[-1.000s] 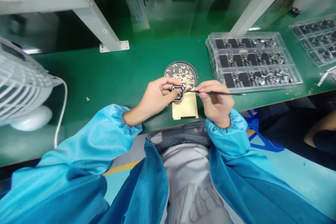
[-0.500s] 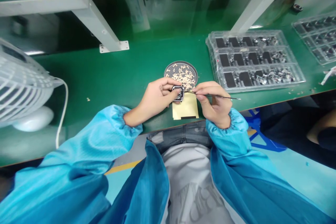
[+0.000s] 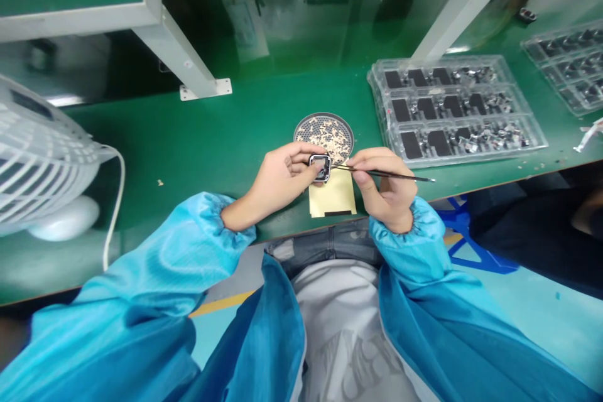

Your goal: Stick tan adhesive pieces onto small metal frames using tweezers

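Between the thumb and fingers of my left hand [image 3: 285, 176] is a small square watch case [image 3: 320, 168] with a pale rim, its open side up. My right hand [image 3: 384, 183] pinches dark, slim tweezers [image 3: 391, 174], whose tips reach the right edge of the case. Whether the tips hold anything is too small to tell. Just behind both hands sits a round grey perforated dish [image 3: 323, 122] with many tiny beige pieces. A yellow paper pad [image 3: 332, 196] with a dark strip lies under the hands, near the table's front edge.
Clear plastic trays [image 3: 459, 107] with dark square parts and small metallic bits stand at the right, with another tray [image 3: 568, 63] beyond. A white fan [image 3: 44, 157] and its cable are at the left. Metal shelf posts [image 3: 176, 53] rise from the green table [image 3: 249, 119].
The tweezers have turned slightly in my right hand, and their rear end shows a little farther right and lower. My left hand keeps the watch case in nearly the same place.
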A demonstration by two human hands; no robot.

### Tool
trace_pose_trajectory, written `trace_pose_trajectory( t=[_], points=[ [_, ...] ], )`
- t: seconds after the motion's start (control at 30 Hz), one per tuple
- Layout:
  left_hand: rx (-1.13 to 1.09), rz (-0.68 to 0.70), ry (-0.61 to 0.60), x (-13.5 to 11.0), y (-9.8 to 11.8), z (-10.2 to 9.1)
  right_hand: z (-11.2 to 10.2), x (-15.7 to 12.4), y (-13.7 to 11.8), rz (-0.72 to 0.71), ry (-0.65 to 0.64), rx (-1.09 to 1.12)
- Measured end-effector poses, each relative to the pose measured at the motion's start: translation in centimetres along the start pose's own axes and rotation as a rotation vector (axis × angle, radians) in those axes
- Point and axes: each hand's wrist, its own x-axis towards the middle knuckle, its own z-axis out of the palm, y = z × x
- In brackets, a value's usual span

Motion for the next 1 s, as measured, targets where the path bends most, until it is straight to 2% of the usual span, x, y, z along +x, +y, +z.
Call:
trace_pose_trajectory(
  t=[0.3, 0.5, 0.73, 0.87, 1.0],
  points=[
    [0.084, 0.07, 0.026, 0.0, 0.1, -0.3, -0.1, 0.1, 0.1, 0.013, 0.007, 0.045],
    [0.129, 0.108, 0.052, -0.1, 0.1, -0.4, -0.1, 0.1, 0.2, 0.063, -0.048, 0.052],
    [0.165, 0.172, 0.131, 0.3, 0.7, -1.1, -0.3, 0.0, 0.2, 0.223, -0.07, 0.234],
    [0.112, 0.142, 0.128, 0.7, 1.0, -1.6, -0.4, 0.1, 0.2, 0.226, -0.139, 0.257],
    [0.117, 0.138, 0.143, 0.9, 1.1, -1.8, -0.4, 0.1, 0.5, 0.22, -0.092, 0.268]
  ],
)
